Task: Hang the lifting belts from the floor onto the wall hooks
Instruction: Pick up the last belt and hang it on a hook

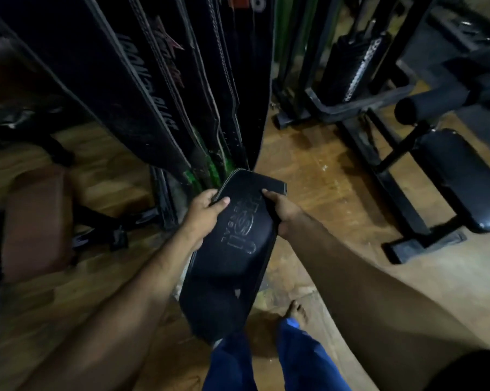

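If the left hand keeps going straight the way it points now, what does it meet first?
Most likely the lower ends of the hanging belts just beyond the left hand, which holds the black belt together with the right hand. Depth is unclear.

The hanging belts (pixel 142 80) run off the top edge at twelve o'clock, so their hooks cannot be seen. The held belt (pixel 226 249) hides its low end behind a blue trouser leg (pixel 229 362). The brown seat (pixel 37 221) at nine o'clock is blurry, maybe a stool.
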